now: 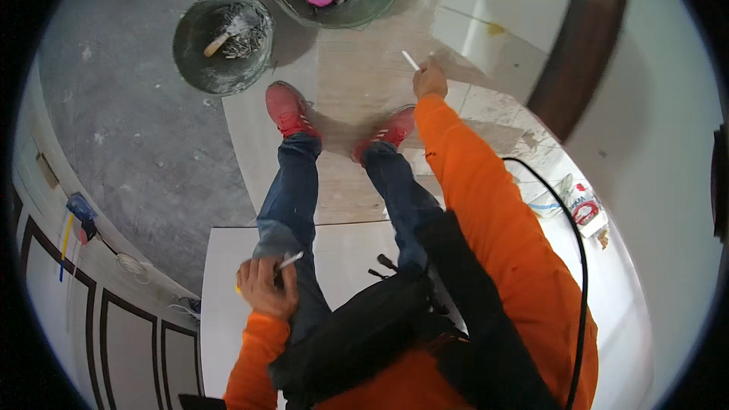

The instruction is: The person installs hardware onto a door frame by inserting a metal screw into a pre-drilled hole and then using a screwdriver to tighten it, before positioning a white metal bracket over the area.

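Note:
My left hand (269,285) rests near my left knee, fingers curled round a small tool (291,260) with a pale, narrow end and a bit of yellow at the other side. My right hand (430,80) reaches out beyond my right shoe, pinching a slim white stick (410,59); I cannot make out what it is. Ahead of my red shoes (288,106) stand a green bucket (186,53) holding a wooden-handled item and many small metal pieces, and a larger green bucket (380,4) with a pink tape measure and other small items.
I sit on a white board (231,254) over a beige floor sheet (349,68). Small packages (585,209) lie at the right beside a dark curved band (577,45). Coloured tools (76,220) and coiled cable (133,266) lie along the left wall. A black cable loops past my right arm.

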`<state>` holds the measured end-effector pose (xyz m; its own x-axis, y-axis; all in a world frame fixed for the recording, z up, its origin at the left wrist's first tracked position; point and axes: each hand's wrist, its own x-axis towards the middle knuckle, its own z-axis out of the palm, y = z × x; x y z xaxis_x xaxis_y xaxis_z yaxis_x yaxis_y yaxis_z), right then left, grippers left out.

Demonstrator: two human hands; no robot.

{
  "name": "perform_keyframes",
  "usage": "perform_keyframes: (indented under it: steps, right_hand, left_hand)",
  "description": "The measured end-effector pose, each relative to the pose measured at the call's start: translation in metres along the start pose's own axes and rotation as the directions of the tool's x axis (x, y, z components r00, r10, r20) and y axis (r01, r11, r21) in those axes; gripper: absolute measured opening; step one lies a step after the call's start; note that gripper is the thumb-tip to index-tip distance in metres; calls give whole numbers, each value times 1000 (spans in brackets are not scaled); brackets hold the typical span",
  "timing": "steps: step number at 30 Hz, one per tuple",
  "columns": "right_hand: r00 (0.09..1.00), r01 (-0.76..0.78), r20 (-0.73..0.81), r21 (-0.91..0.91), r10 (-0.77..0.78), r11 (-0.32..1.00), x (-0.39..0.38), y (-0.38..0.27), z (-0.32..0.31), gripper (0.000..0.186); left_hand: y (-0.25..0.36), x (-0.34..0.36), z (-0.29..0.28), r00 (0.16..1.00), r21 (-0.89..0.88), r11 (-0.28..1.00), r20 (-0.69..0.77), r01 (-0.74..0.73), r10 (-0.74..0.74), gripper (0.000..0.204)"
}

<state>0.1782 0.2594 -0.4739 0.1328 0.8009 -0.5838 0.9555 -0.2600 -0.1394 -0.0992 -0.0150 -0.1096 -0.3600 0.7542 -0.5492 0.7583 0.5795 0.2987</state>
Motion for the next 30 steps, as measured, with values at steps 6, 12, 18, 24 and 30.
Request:
perform_keyframes:
  steps: [6, 12, 18, 24, 30]
  right_hand:
    - [932, 176, -269, -253, -244, 951, 74, 47, 53, 24]
    - [975, 187, 46, 352, -217, 917, -17, -43, -5, 27]
    - [837, 534, -316, 650, -446, 541, -209, -129, -235, 24]
    - [565, 815, -633, 328, -529, 478, -351, -141, -474, 28]
    - [301, 858, -866, 62, -400, 510, -451, -111, -610, 33]
  left_hand:
    - [8, 24, 11, 995, -16, 999, -88, -52, 50, 20]
    - [14, 16, -8, 999, 18, 999, -34, -36, 36, 16]
    - [10, -8, 31, 996, -104, 992, 43, -75, 80, 20]
    - [139, -4, -70, 985, -783, 619, 152, 66, 87, 21]
    - [289, -25, -279, 831, -966, 62, -182, -251, 525, 29]
